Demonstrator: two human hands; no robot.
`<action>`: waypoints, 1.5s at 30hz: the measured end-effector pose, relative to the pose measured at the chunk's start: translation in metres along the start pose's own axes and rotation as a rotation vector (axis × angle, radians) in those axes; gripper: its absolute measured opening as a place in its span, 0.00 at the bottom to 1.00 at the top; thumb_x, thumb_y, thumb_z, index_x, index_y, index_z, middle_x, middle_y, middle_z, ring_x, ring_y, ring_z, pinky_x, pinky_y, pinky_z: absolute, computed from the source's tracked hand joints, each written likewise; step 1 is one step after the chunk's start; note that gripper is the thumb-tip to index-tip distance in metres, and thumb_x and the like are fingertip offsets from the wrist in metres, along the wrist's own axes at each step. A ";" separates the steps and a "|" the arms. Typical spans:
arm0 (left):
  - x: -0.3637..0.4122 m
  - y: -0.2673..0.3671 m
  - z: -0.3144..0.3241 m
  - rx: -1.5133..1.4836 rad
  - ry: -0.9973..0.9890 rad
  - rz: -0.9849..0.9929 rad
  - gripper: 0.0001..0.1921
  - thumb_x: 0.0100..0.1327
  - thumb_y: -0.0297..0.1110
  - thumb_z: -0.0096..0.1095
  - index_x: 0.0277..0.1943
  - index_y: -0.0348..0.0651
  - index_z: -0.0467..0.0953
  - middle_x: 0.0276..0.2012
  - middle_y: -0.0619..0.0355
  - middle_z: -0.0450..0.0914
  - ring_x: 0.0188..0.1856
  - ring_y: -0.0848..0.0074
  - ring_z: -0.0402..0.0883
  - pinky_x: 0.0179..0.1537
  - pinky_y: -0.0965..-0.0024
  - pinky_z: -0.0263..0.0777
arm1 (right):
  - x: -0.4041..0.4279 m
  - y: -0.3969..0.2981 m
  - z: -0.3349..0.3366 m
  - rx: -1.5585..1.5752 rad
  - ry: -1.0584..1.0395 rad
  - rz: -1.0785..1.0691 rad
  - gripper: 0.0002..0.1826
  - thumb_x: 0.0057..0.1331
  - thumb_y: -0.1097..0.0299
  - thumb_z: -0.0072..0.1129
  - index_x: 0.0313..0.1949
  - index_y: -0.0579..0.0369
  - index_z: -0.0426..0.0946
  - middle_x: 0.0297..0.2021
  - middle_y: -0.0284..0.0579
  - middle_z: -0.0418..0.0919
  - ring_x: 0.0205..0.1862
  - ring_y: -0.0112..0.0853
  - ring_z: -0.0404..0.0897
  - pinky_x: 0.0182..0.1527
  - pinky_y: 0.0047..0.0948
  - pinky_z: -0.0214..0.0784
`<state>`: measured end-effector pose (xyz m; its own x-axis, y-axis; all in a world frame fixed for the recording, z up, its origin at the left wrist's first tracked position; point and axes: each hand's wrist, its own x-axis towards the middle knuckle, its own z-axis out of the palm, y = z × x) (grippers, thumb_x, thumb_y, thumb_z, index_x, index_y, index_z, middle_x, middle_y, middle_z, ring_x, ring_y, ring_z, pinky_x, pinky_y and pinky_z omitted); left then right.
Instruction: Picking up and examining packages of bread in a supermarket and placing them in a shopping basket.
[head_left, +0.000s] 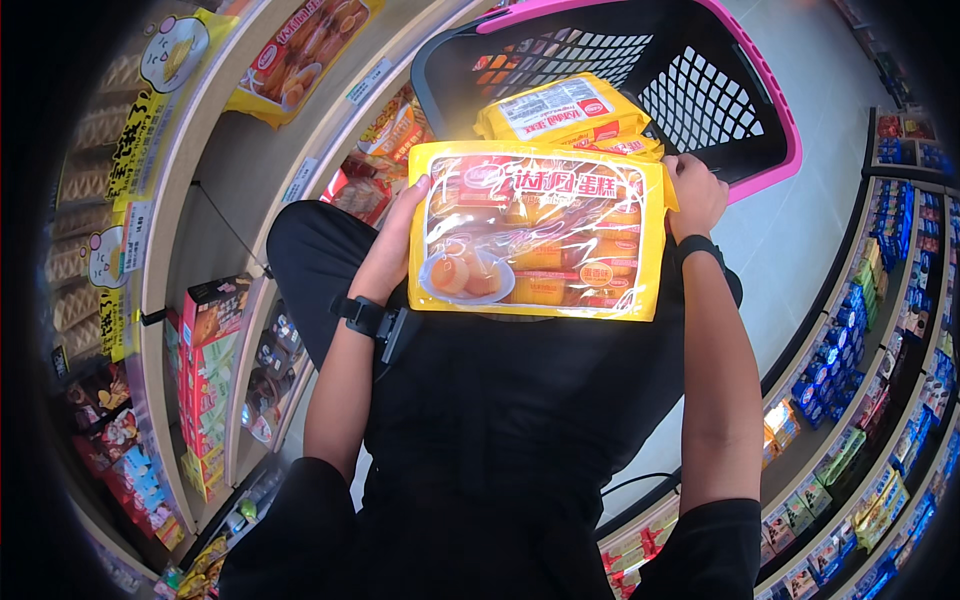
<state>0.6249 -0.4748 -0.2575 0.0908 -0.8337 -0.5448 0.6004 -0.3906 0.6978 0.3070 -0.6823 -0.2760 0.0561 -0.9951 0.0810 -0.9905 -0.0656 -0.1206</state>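
Note:
A yellow-edged plastic package of small cakes (536, 232) is held flat in front of my lap, its clear window facing up. My left hand (397, 232) grips its left edge, thumb on top. At the upper right corner, my right hand (697, 195) has hold of the yellow wrapper. Just beyond, more yellow cake packages (562, 112) lie in a black shopping basket with a pink rim (787, 142); the held package partly covers them. Both wrists wear black bands, the left one with a small device.
Store shelves (187, 135) curve along the left, holding a similar yellow package (300, 60), snack bags and an upright red-and-green box (214, 360). On the right, another shelf rack (840, 420) carries blue, green and yellow packets. Pale floor tiles (780, 262) lie between.

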 end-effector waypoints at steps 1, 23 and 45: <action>0.001 0.000 0.000 -0.051 -0.009 -0.008 0.28 0.71 0.51 0.55 0.64 0.40 0.64 0.56 0.53 0.77 0.53 0.76 0.79 0.56 0.73 0.74 | 0.000 0.000 0.000 0.006 0.000 0.000 0.20 0.65 0.54 0.46 0.39 0.48 0.86 0.27 0.52 0.85 0.32 0.43 0.84 0.48 0.37 0.65; -0.033 0.028 0.012 0.006 -0.062 0.014 0.35 0.65 0.25 0.64 0.71 0.39 0.54 0.62 0.52 0.71 0.61 0.71 0.74 0.60 0.70 0.71 | -0.001 -0.001 -0.005 0.066 0.026 -0.009 0.20 0.66 0.55 0.46 0.38 0.51 0.86 0.27 0.53 0.84 0.32 0.44 0.84 0.48 0.37 0.65; 0.055 0.183 -0.100 0.032 0.336 0.931 0.28 0.62 0.22 0.66 0.62 0.38 0.61 0.53 0.49 0.76 0.55 0.65 0.80 0.55 0.65 0.78 | -0.001 -0.002 -0.007 0.088 0.104 -0.027 0.17 0.63 0.58 0.49 0.31 0.53 0.85 0.24 0.53 0.83 0.29 0.45 0.82 0.45 0.38 0.65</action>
<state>0.8190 -0.5529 -0.2062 0.7392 -0.6614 0.1270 0.1541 0.3497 0.9241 0.3084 -0.6810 -0.2685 0.0643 -0.9803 0.1865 -0.9737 -0.1026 -0.2034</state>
